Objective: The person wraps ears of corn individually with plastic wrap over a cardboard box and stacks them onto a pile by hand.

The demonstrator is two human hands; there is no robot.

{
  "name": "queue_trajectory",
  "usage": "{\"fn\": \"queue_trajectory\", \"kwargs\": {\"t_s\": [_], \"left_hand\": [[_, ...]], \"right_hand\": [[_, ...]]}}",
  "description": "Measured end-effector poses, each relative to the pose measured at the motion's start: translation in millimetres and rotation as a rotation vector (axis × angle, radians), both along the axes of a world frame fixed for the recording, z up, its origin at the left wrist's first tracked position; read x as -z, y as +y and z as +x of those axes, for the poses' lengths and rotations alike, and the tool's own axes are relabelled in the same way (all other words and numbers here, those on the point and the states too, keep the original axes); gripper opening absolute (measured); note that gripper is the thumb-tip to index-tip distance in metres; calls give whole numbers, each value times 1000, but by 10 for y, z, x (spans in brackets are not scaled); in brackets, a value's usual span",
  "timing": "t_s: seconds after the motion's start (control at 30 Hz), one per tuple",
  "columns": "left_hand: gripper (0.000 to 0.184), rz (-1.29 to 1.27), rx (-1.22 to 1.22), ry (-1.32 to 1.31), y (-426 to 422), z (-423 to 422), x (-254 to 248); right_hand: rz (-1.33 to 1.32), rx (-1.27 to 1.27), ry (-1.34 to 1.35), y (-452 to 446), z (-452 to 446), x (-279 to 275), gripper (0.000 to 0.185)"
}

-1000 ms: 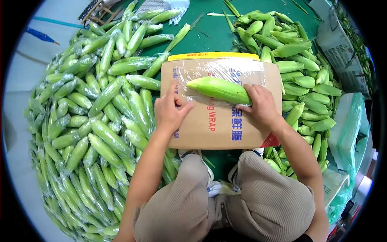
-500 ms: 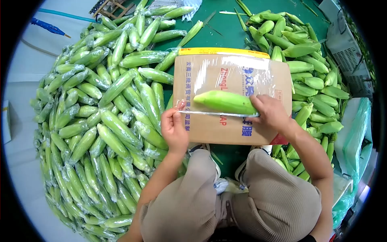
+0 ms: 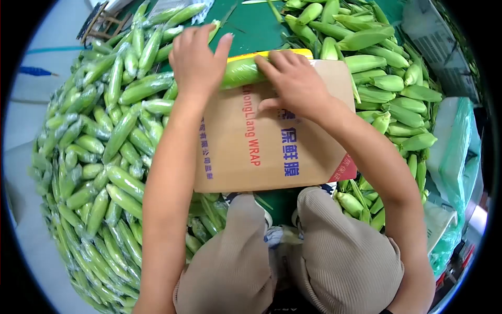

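Observation:
A green ear of corn in its husk (image 3: 241, 74) lies across the far end of a cardboard box (image 3: 230, 141), with shiny clear film on it. My left hand (image 3: 197, 65) is over the corn's left end, fingers spread and thumb raised; whether it touches the corn is hidden. On the corn's right end rest the fingers of my right hand (image 3: 293, 81), its thumb held apart over the box. A yellow strip (image 3: 295, 53) runs along the box's far edge, partly covered by the hands and corn.
Many film-wrapped ears of corn (image 3: 123, 133) are heaped on the left. Husked-in ears without visible film (image 3: 389, 82) are piled on the right, beside a grey plastic crate (image 3: 436, 44) and a green plastic bag (image 3: 463, 172). Green flooring (image 3: 251, 26) shows beyond the box.
The corn has moved from mid-box to the far end and now has film on it. Both hands have gone forward; the left has let go of the film edge. The view has shifted.

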State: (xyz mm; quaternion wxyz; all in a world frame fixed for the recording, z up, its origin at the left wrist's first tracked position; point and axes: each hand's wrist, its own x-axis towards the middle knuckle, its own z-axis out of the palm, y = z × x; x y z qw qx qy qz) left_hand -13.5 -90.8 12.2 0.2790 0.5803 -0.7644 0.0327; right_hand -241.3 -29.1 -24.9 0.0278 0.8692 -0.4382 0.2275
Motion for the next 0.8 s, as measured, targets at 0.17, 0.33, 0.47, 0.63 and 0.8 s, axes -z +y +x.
{"fn": "queue_trajectory", "kwargs": {"t_s": [0.17, 0.33, 0.47, 0.63, 0.8], "left_hand": [[59, 28, 264, -174, 784, -212, 127], [60, 51, 367, -302, 1216, -79, 112], [53, 548, 404, -204, 1348, -131, 58], [44, 908, 527, -248, 1281, -280, -258], [47, 1242, 772, -371, 1723, -230, -315]], "right_hand": [[388, -68, -42, -461, -82, 42, 72], [1172, -243, -79, 89, -165, -452, 79], [929, -286, -23, -29, -76, -496, 75], [331, -305, 266, 16, 67, 207, 80], [329, -348, 180, 94, 89, 342, 83]]}}
